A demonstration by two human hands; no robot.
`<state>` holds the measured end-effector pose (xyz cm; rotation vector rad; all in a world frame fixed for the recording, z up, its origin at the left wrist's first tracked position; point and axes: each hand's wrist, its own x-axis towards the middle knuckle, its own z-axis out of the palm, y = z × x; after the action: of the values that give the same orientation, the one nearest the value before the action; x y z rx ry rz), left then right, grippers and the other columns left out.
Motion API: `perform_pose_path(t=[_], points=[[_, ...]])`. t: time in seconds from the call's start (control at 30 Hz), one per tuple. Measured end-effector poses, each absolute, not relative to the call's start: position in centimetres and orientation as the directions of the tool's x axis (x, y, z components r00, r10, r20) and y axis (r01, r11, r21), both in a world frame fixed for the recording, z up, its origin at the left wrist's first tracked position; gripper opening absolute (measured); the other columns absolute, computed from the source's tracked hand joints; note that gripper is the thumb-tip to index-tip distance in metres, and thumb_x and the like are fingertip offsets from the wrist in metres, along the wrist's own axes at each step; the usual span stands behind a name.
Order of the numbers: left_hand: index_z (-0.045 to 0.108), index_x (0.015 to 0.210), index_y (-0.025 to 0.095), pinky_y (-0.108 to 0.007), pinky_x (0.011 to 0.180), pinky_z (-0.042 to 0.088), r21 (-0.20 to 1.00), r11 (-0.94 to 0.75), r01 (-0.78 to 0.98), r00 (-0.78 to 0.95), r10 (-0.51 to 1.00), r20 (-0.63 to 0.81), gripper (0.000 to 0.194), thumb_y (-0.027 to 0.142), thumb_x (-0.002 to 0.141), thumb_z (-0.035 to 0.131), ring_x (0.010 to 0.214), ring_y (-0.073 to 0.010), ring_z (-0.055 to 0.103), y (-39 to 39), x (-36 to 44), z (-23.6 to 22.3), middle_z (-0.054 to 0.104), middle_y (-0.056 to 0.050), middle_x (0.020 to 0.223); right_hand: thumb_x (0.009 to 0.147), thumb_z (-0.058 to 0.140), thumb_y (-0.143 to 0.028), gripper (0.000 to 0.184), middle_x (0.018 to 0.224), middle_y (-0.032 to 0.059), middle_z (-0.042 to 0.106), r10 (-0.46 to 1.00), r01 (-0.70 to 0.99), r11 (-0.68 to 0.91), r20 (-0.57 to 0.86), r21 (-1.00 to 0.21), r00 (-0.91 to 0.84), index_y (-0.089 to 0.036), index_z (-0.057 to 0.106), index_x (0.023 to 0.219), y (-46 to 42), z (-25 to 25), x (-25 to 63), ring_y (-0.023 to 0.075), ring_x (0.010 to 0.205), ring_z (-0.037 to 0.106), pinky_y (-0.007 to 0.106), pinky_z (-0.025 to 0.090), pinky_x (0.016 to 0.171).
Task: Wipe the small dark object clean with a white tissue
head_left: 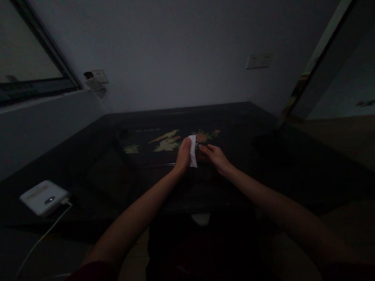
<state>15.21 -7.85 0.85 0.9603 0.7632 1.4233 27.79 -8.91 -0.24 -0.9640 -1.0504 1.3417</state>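
Note:
Over the dark table (158, 188), my left hand (183, 154) is closed on a white tissue (193, 153), which hangs out on the side toward my right hand. My right hand (217, 157) pinches a small dark shiny thing (199, 148) between thumb and fingers. That thing sits right beside the tissue and seems to touch it; its kind is too dim to make out. Behind both hands, a bird and flower picture (167, 142) decorates the tabletop.
On the table's left stands a white box-shaped device (44, 197) with a white cable (43, 236) running off the front edge. The pale wall (176, 53) rises behind, with sockets (259, 61) on it. A window (19, 48) is at the left. The room is very dark.

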Motion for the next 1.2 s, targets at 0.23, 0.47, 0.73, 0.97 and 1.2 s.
perform_pose_path(t=[0.23,0.47,0.73,0.97,1.2], points=[[0.067,0.1,0.019,-0.03,0.105,0.034,0.917,-0.389,-0.088,-0.044,0.921,0.387,0.021,0.023,0.079,0.064,0.116,-0.0237,0.053,-9.0,14.8,1.3,0.064,-0.009,0.112,0.058,0.082,-0.043,0.039,0.08,0.001,0.072,0.998,-0.225,0.049,0.059,-0.973,-0.035,-0.018,0.069,0.084,-9.2,-0.4,27.7,0.0178,0.077,0.066,0.029,0.051,0.073],[0.067,0.097,0.02,-0.028,0.1,0.037,0.938,-0.328,-0.108,-0.032,0.945,0.326,0.016,0.029,0.085,0.06,0.108,-0.0211,0.057,-8.2,14.7,0.9,0.066,-0.005,0.105,0.059,0.082,-0.044,0.037,0.079,0.0012,0.072,0.998,-0.24,0.019,0.033,-0.971,-0.052,-0.018,0.068,0.08,-9.2,-0.3,27.6,0.017,0.073,0.067,0.031,0.053,0.073],[0.065,0.101,0.015,-0.029,0.081,0.05,0.855,0.071,-0.514,0.074,0.997,-0.038,0.034,0.043,0.09,0.048,0.083,-0.0174,0.066,-6.7,15.2,0.0,0.07,-0.006,0.089,0.065,0.08,-0.044,0.033,0.08,0.0038,0.073,0.993,-0.371,-0.063,-0.022,-0.927,-0.114,-0.016,0.068,0.078,-9.1,-0.3,27.9,0.0149,0.071,0.067,0.029,0.058,0.073],[0.065,0.104,0.014,-0.032,0.079,0.052,0.752,0.234,-0.617,0.215,0.969,-0.126,0.04,0.044,0.092,0.042,0.078,-0.0185,0.068,-6.5,15.3,0.4,0.072,-0.007,0.085,0.072,0.075,-0.043,0.03,0.086,0.0057,0.073,0.992,-0.409,-0.047,0.006,-0.911,-0.127,-0.017,0.07,0.084,-9.4,0.0,27.8,0.0178,0.082,0.068,0.032,0.058,0.077],[0.067,0.095,0.014,-0.031,0.081,0.052,0.694,0.297,-0.656,0.311,0.944,-0.11,0.039,0.04,0.094,0.037,0.08,-0.0174,0.068,-6.3,14.8,0.7,0.073,-0.006,0.083,0.068,0.077,-0.048,0.035,0.09,0.0057,0.074,0.988,-0.417,-0.03,0.036,-0.909,-0.148,-0.018,0.07,0.085,-9.5,0.2,27.8,0.0184,0.081,0.069,0.033,0.057,0.078]])
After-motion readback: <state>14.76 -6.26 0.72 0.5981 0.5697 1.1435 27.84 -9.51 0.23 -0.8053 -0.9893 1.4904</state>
